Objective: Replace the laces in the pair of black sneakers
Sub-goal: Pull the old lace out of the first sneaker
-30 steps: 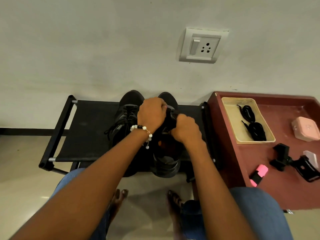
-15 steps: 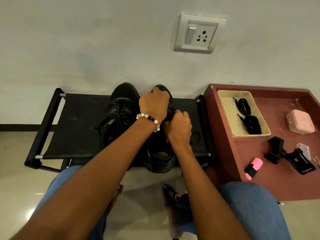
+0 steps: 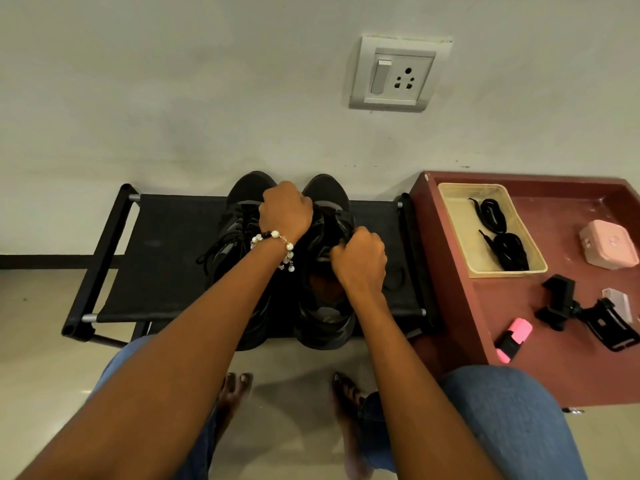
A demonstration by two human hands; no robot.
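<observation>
We find both sneakers point(image 3: 325, 258) on the rack point(image 3: 166, 258). Left hand point(image 3: 285, 211) and right hand point(image 3: 360, 258), fingers curled, grip the right sneaker's lacing. Spare laces point(image 3: 502, 237) lie in the tray point(image 3: 460, 233) at three o'clock.

Left of the left hand point(image 3: 285, 209), the black bench point(image 3: 162, 258) offers bare fabric. Right of the right hand point(image 3: 360, 259), the bench's frame and the red table point(image 3: 554, 368) rim rise. Ahead, the wall point(image 3: 207, 116) blocks passage.

Blue jeans point(image 3: 512, 417); bead bracelet point(image 3: 277, 242) on left wrist.
</observation>
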